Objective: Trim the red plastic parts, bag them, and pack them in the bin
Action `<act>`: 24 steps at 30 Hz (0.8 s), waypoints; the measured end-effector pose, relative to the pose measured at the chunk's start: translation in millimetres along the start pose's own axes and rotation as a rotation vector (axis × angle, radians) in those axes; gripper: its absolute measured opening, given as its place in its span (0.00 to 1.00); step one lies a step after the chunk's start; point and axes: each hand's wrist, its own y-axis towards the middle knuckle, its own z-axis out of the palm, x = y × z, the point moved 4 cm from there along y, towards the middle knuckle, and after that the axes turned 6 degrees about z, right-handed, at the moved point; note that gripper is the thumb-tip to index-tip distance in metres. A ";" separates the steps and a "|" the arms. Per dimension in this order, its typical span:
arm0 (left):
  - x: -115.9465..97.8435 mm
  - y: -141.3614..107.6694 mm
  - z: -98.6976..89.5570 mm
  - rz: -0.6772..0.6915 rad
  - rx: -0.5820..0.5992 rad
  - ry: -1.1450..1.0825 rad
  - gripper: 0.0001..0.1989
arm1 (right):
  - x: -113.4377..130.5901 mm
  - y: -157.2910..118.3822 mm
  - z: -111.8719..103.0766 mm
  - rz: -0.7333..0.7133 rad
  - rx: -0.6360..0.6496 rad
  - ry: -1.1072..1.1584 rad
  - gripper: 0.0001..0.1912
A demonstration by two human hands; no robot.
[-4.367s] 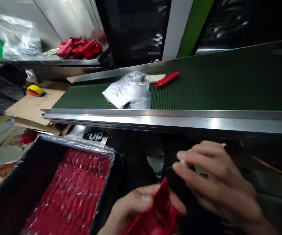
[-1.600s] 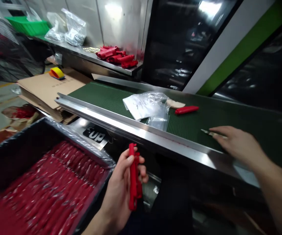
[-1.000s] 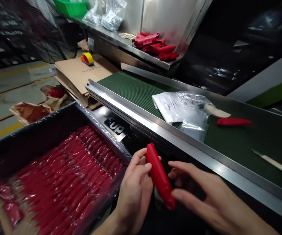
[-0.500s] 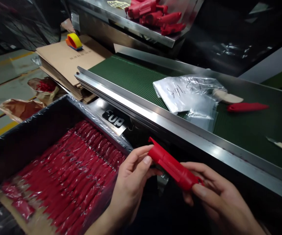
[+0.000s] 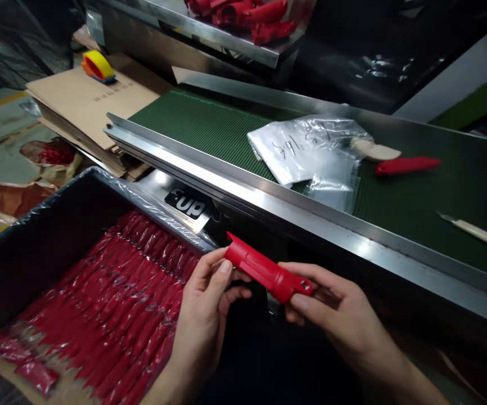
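A red plastic part [image 5: 264, 269], tube-like with an open cut-away end and a tab with a hole, is held between both hands in front of the conveyor. My left hand [image 5: 209, 298] pinches its open end, thumb on top. The fingers of my right hand [image 5: 331, 304] grip the end with the holed tab. Left of the hands, a lined box [image 5: 99, 174] holds rows of red parts in clear plastic wrapping [image 5: 129, 287].
On the green conveyor belt [image 5: 201, 121] lie clear plastic bags [image 5: 298, 149], a beige piece [image 5: 376, 149], a red part [image 5: 407, 165] and a pale-handled knife [image 5: 479, 232]. Flat cardboard [image 5: 78, 98] carries a yellow tape ring [image 5: 98, 64]. More red parts [image 5: 247, 14] fill a metal tray above.
Both hands have moved left in view with the red part, which has rolled so its holed tab shows more. The surroundings have shifted left as the camera turned.
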 end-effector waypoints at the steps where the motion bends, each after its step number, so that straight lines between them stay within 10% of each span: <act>1: 1.1 0.6 -0.4 -0.006 -0.007 -0.005 0.11 | 3.1 -0.1 -0.2 -0.090 -0.049 -0.109 0.19; 6: 4.2 1.1 8.2 -0.049 0.024 -0.057 0.14 | 22.6 -8.7 15.1 -0.643 -0.143 -0.575 0.25; 12: 3.3 -0.8 27.7 -0.122 -0.034 -0.076 0.28 | 57.1 -11.7 8.7 -0.962 0.137 -0.930 0.24; 17: 2.1 -3.9 36.0 -0.048 -0.075 0.028 0.35 | 103.9 43.1 -82.8 -0.713 -0.251 -1.193 0.09; 24: 10.0 -14.8 39.7 -0.078 -0.052 0.069 0.32 | 94.9 113.2 -133.7 -0.486 -0.141 -1.282 0.12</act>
